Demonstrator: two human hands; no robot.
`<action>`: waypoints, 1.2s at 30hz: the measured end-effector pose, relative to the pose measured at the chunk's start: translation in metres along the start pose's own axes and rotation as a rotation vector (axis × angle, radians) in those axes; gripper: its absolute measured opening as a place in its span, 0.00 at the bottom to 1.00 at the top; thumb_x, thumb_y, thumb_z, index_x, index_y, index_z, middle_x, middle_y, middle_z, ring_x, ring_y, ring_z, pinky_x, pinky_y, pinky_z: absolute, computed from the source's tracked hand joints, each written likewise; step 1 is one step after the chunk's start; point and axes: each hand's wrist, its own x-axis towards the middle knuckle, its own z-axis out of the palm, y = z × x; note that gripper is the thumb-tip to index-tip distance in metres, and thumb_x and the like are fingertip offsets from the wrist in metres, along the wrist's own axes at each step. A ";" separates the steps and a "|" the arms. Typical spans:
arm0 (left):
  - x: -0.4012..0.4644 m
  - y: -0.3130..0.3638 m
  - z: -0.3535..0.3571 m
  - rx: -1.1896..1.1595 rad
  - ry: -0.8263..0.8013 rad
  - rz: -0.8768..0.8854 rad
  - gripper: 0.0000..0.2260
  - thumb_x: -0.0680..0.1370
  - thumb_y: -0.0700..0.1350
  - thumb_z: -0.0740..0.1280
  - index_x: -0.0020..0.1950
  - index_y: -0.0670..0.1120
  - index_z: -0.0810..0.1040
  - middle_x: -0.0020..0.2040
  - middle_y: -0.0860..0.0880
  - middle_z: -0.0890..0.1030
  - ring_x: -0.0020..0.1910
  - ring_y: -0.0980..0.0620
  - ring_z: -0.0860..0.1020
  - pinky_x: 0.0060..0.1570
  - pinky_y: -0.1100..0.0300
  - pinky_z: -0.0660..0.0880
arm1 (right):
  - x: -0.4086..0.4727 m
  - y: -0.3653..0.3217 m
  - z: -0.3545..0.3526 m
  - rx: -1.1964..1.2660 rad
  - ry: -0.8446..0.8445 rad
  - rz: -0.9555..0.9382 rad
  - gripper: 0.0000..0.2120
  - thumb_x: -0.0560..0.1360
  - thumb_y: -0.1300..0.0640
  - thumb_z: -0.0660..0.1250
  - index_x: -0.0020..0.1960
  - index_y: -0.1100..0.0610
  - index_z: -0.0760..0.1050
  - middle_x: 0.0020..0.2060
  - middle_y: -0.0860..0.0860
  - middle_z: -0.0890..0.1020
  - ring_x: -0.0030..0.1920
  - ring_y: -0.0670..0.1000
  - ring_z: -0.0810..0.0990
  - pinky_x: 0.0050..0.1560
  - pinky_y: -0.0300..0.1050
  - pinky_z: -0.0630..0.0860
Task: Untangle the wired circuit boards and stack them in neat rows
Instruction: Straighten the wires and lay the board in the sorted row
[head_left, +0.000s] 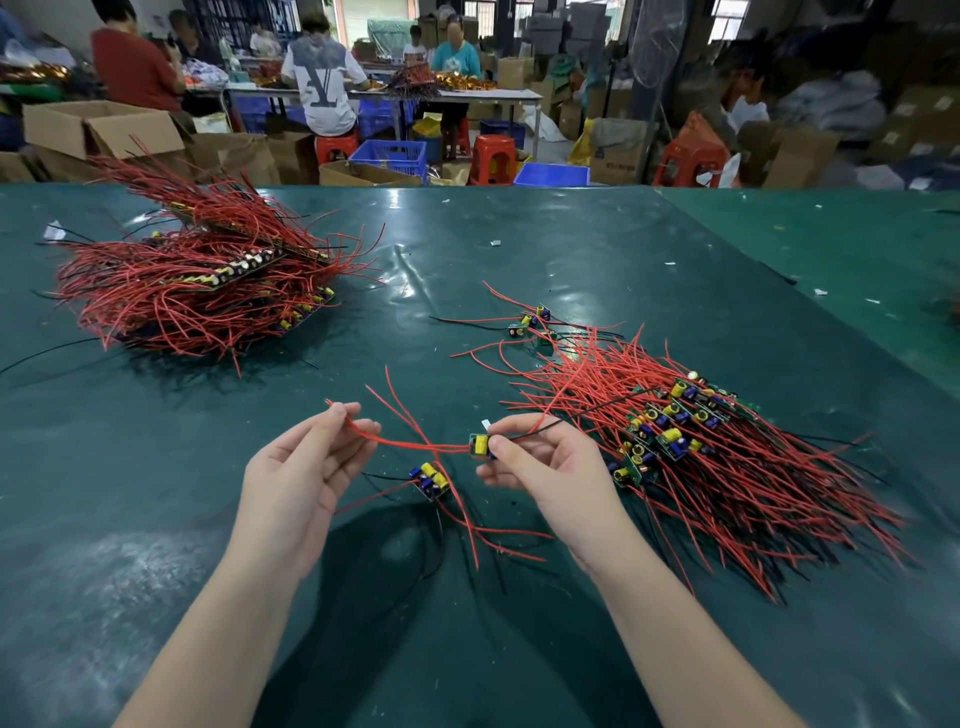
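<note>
head view: right hand (540, 462) pinches circuit board (479, 445); left hand (301, 467) pinches red wire (405, 441).

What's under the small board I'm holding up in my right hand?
Below the held board in the right hand lie a second board, loose red wires and green table. Its underside is hidden.

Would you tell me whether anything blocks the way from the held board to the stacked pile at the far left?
Nothing visible does: bare green tabletop lies between the small green circuit board and the stacked red-wired pile.
</note>
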 end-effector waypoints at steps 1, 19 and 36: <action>0.000 0.000 -0.001 0.000 -0.001 -0.002 0.07 0.80 0.40 0.64 0.47 0.39 0.80 0.40 0.44 0.85 0.45 0.50 0.84 0.45 0.62 0.80 | 0.000 0.000 0.000 -0.019 0.003 -0.008 0.06 0.75 0.70 0.66 0.46 0.60 0.78 0.34 0.50 0.85 0.34 0.50 0.84 0.39 0.40 0.81; 0.000 0.007 -0.002 0.010 -0.016 -0.013 0.10 0.79 0.38 0.64 0.42 0.41 0.83 0.43 0.42 0.85 0.45 0.49 0.84 0.44 0.62 0.80 | 0.000 -0.006 -0.006 -0.011 -0.013 0.025 0.06 0.75 0.69 0.67 0.46 0.60 0.79 0.34 0.51 0.85 0.35 0.51 0.84 0.40 0.41 0.81; -0.027 -0.018 0.023 0.262 -0.338 -0.101 0.17 0.66 0.51 0.72 0.50 0.42 0.84 0.51 0.43 0.85 0.52 0.48 0.83 0.53 0.58 0.80 | -0.010 -0.003 0.011 0.209 -0.089 0.194 0.05 0.76 0.63 0.67 0.51 0.55 0.77 0.41 0.55 0.85 0.37 0.54 0.85 0.37 0.42 0.80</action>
